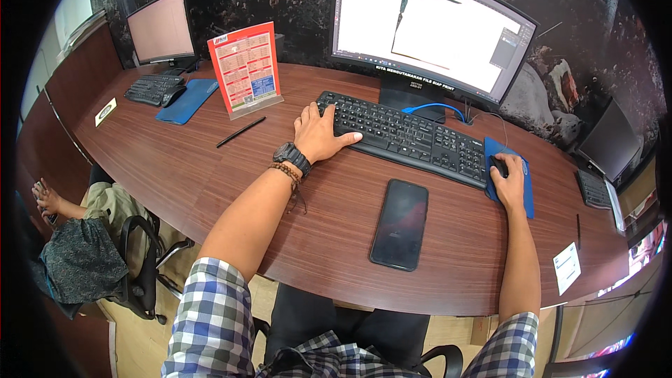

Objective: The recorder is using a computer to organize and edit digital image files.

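My left hand [322, 134] rests on the left end of a black keyboard [413, 134], thumb stretched along its front edge and fingers spread over the keys. A dark watch and a beaded bracelet sit on that wrist. At the keyboard's right end, my right hand [509, 180] is curled round a black mouse [498, 166] on a blue mouse pad [526, 203]. Behind the keyboard stands a monitor [441, 21] showing a mostly white page in an editing window. A black phone [400, 225] lies face up in front of the keyboard, touched by neither hand.
Left of the keyboard are a black pen [241, 131] and a red-bordered price stand [246, 66]. A second monitor [161, 28] and keyboard [154, 89] stand farther left; another screen [610, 134] is at right. A person [84, 259] sits at lower left. Papers [567, 268] lie at right.
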